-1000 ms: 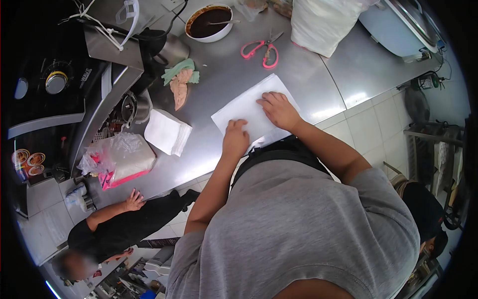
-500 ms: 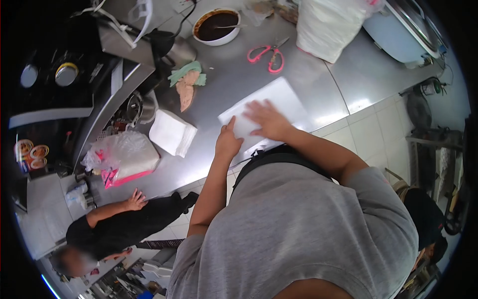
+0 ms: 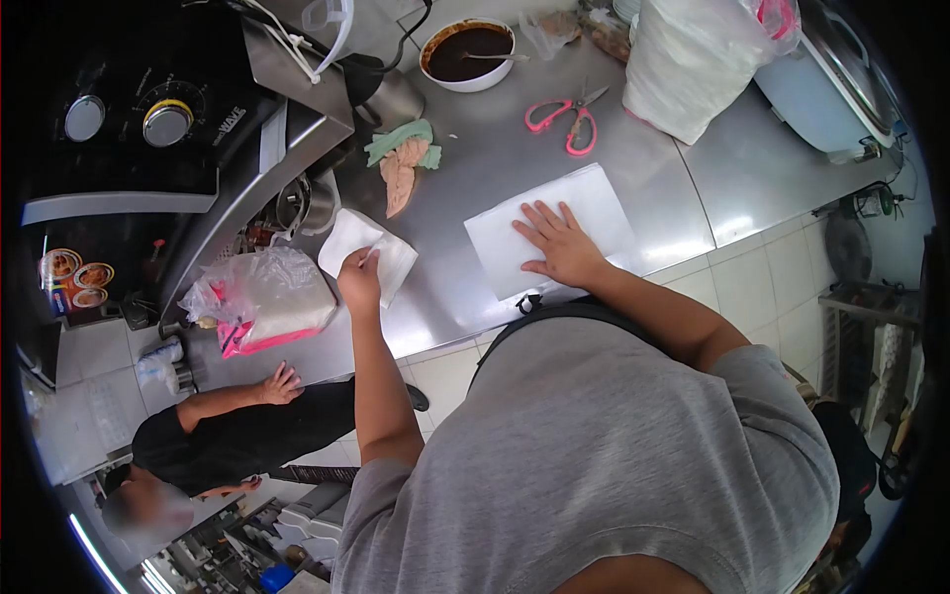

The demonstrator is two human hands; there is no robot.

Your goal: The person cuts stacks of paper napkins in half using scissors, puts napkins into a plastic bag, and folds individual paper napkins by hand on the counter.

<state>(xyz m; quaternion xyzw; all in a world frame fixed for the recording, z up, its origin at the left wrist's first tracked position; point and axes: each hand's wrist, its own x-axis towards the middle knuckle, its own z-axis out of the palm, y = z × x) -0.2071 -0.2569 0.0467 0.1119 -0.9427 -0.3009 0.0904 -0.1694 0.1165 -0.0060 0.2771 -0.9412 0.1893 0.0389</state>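
Note:
My right hand [image 3: 564,246] lies flat with fingers spread on a white sheet or stack of sheets [image 3: 604,203] on the steel counter. To the left, my left hand [image 3: 359,281] pinches the top of a folded white paper stack [image 3: 396,259], its thumb and fingers together on the paper. Just above that stack lie crumpled green and peach cloths [image 3: 400,178]. Pink-handled scissors [image 3: 572,120], partly spread, rest beyond the white sheets.
A bowl of dark sauce [image 3: 465,57] with a spoon stands at the back. Nearby are a large white bag [image 3: 688,69], a lidded tub [image 3: 821,89], a pink-and-clear bag [image 3: 282,302] and a black appliance [image 3: 129,119]. Another person's hand [image 3: 282,384] touches the counter edge.
My left hand has moved left from the sheets to the folded paper stack and pinched its top. My right hand now rests flat with spread fingers. The camera view has shifted slightly.

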